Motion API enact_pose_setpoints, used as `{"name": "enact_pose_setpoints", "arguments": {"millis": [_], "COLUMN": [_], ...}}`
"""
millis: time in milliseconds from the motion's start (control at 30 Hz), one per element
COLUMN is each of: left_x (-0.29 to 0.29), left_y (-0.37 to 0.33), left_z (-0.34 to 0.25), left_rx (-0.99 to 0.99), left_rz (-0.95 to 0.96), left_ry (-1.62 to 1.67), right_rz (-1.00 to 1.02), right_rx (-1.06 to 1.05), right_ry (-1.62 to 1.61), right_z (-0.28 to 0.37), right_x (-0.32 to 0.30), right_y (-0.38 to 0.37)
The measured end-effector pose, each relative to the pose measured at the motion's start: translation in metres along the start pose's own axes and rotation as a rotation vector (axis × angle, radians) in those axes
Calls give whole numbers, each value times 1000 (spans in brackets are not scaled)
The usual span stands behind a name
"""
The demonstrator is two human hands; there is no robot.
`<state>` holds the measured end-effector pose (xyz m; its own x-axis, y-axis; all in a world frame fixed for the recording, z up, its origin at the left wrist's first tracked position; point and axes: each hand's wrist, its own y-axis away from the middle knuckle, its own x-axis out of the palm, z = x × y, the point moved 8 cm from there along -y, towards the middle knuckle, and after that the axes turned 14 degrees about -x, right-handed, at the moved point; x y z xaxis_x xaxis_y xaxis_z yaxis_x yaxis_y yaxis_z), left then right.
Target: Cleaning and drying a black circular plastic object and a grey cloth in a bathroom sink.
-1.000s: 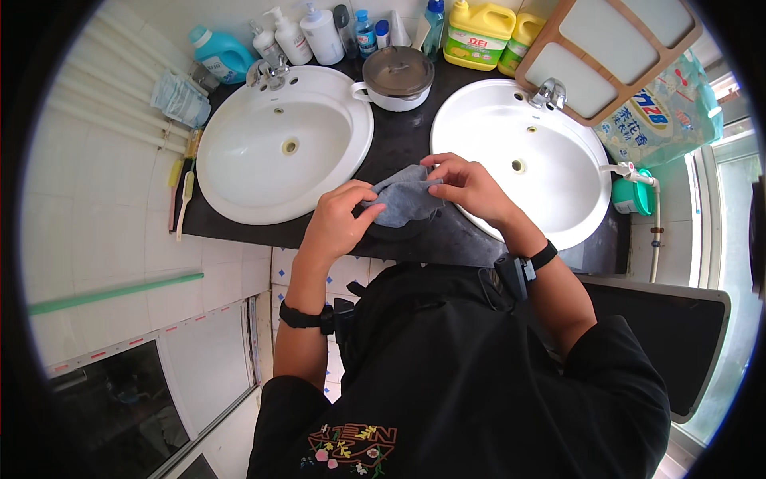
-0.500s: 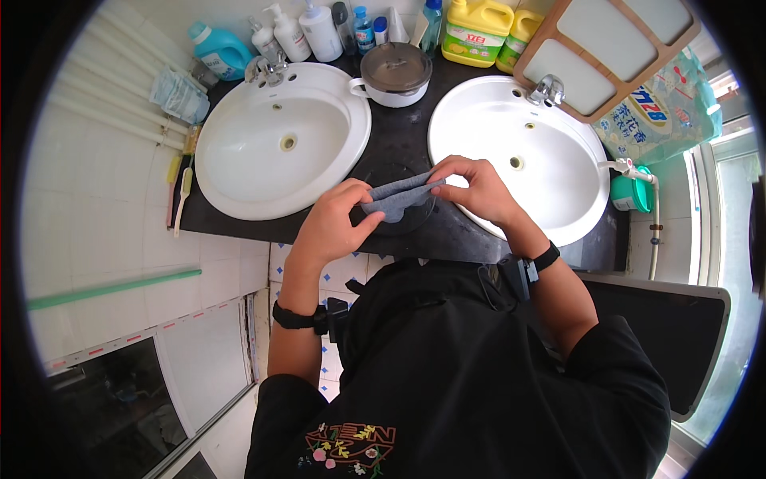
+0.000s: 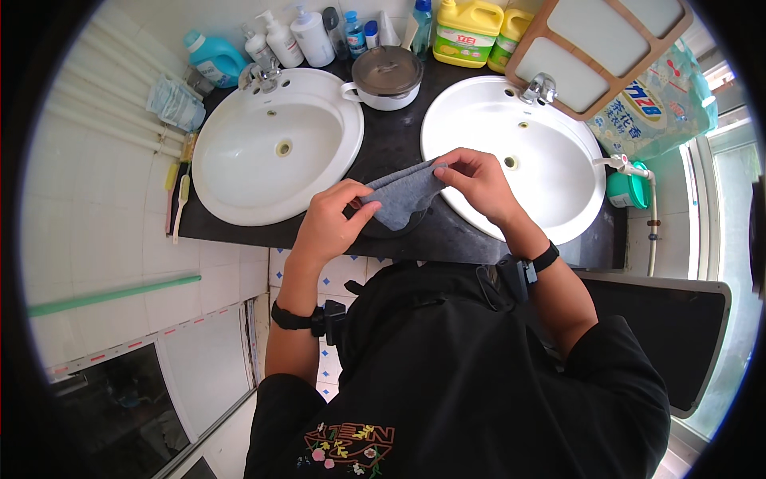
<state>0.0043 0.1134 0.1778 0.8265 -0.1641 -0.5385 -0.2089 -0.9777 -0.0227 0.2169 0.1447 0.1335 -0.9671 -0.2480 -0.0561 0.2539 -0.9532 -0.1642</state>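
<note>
A small grey-blue cloth (image 3: pixel 400 197) is stretched between my two hands, above the dark counter (image 3: pixel 391 132) and between the two sinks. My left hand (image 3: pixel 331 219) pinches its left end between thumb and fingers. At the upper right corner, my right hand (image 3: pixel 475 184) grips the cloth the same way, over the near rim of the right sink. The cloth's lower edge hangs loose in a drooping point. Beneath it sits a dark round thing, mostly hidden by the cloth and hard to tell from the counter.
White oval sinks stand left (image 3: pixel 239 172) and right (image 3: pixel 550 184). Between them, at the back, is a lidded white pot (image 3: pixel 388 76). Pump bottles (image 3: pixel 313 36) and yellow jugs (image 3: pixel 467 32) line the wall. A wood-framed panel (image 3: pixel 598 56) leans at back right. Brushes (image 3: pixel 182 207) hang left.
The cloth was bunched into a narrow folded strip; now it is spread flatter, with its lower part hanging down. My right hand has risen slightly. The view has shifted a little.
</note>
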Motion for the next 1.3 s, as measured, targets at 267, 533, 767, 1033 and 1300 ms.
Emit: {"name": "enact_pose_setpoints", "arguments": {"millis": [267,533,767,1033,1300], "left_x": [2,64,51,92,55], "left_y": [-13,0,-2,27,-6], "left_z": [23,61,89,113,90], "left_rx": [-101,-788,-784,-1086,-679], "left_rz": [-94,332,117,490,121], "left_ry": [333,1333,1159,1264,1161], "right_rz": [-130,-162,-79,-165,-155], "right_rx": [136,129,721,645,734], "right_ry": [-41,-216,-768,-816,-996], "right_z": [5,-5,-57,-47,-60], "right_x": [-1,14,60,62,76], "right_y": [0,-10,34,23,29]}}
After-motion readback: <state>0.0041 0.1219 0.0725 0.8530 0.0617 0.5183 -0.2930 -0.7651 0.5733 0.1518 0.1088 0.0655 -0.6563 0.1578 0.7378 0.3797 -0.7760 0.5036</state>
